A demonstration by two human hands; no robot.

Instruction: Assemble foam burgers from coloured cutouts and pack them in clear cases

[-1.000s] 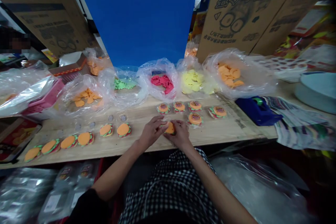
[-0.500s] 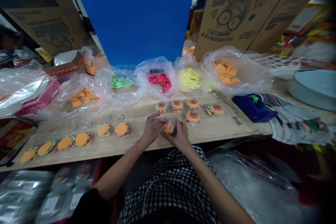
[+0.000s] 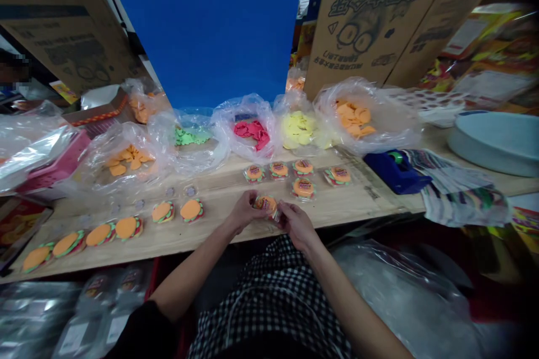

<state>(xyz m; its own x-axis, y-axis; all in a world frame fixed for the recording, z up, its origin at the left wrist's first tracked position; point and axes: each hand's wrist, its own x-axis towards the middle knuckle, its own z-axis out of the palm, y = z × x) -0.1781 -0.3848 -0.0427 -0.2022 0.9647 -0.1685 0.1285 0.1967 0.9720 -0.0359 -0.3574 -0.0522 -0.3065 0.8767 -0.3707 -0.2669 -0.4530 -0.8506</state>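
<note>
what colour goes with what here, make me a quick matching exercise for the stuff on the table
Things:
1. held burger piece
2. tape dispenser
3. round tub
4. green pieces in a bag

Colours:
a. pale blue
b. green
c. orange
d. dark blue

Pairs: 1c, 2d, 3a, 4b

The garment (image 3: 269, 303) is black-and-white check; the foam burgers (image 3: 126, 228) look orange, green, red.
</note>
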